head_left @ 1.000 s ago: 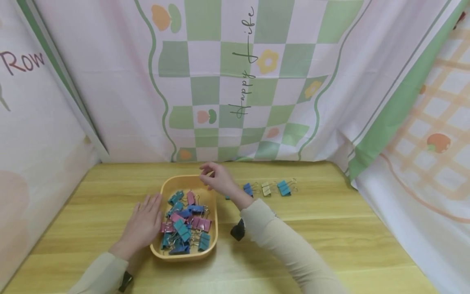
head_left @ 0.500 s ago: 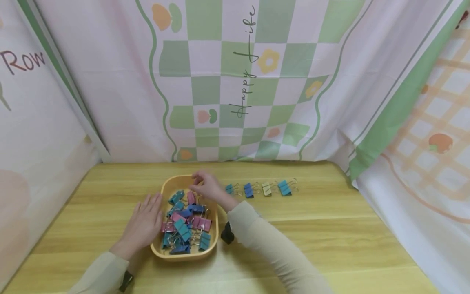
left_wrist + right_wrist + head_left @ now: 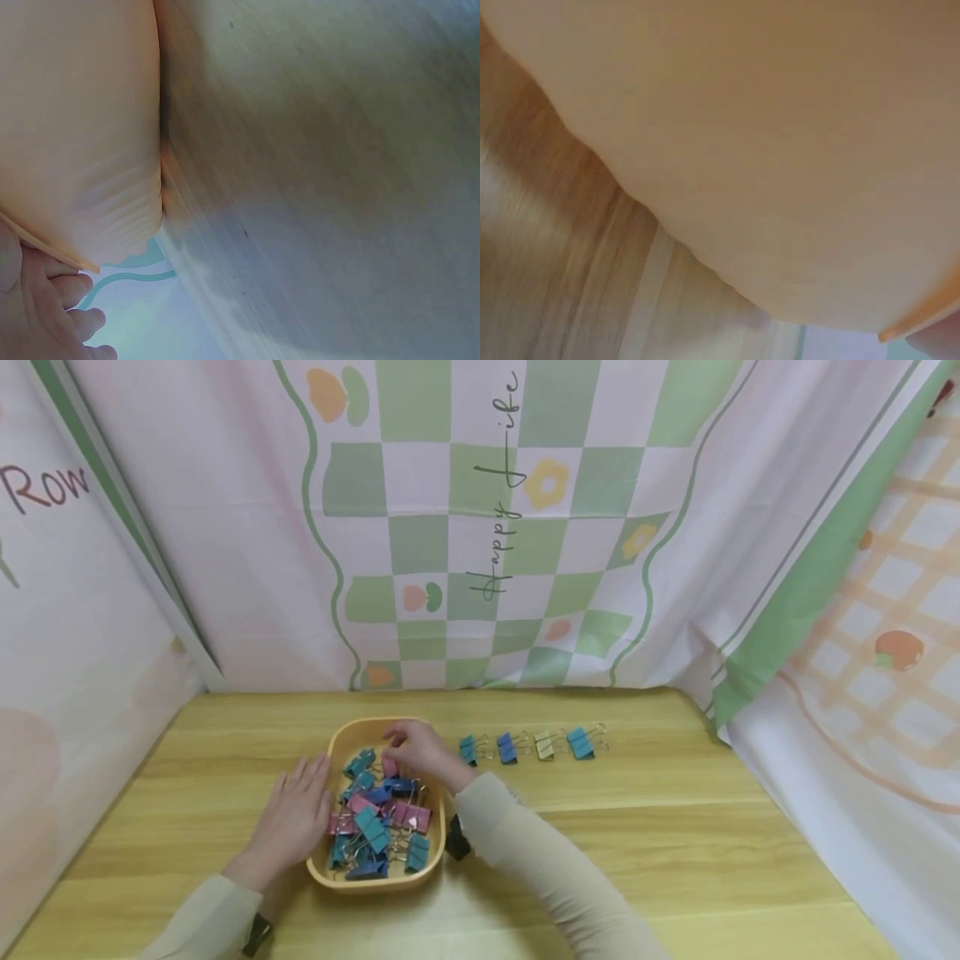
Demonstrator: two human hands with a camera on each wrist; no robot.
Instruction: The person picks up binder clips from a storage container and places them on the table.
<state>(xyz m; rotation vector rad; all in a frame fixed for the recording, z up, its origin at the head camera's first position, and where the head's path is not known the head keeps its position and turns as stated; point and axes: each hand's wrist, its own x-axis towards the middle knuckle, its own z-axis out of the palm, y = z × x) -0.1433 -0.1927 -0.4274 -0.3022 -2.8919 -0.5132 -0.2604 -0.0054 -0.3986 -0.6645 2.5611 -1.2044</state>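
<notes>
A yellow plastic basket (image 3: pixel 377 887) stands on the table and holds a heap of binder clips in teal, blue and pink. My left hand (image 3: pixel 296 806) rests along the basket's left rim, fingers extended; the left wrist view shows its fingers (image 3: pixel 71 289) by the rim. Over the basket's back right part, my right hand (image 3: pixel 420 750) reaches in, thumb and forefinger spread just above a pink binder clip (image 3: pixel 390 767). That clip is partly covered by the hand, and whether it is touched is unclear. The right wrist view shows mostly the basket wall (image 3: pixel 727 150).
Right of the basket, binder clips lie in a row: a teal clip (image 3: pixel 468 749), a blue clip (image 3: pixel 507 747), a pale yellow clip (image 3: pixel 543 745) and a light blue clip (image 3: pixel 580 742). A checked curtain (image 3: pixel 487 527) hangs behind the wooden table (image 3: pixel 637 835).
My right hand has moved left and down into the basket, toward the pink clip, uncovering the teal clip in the row. My left hand has stayed at the rim.
</notes>
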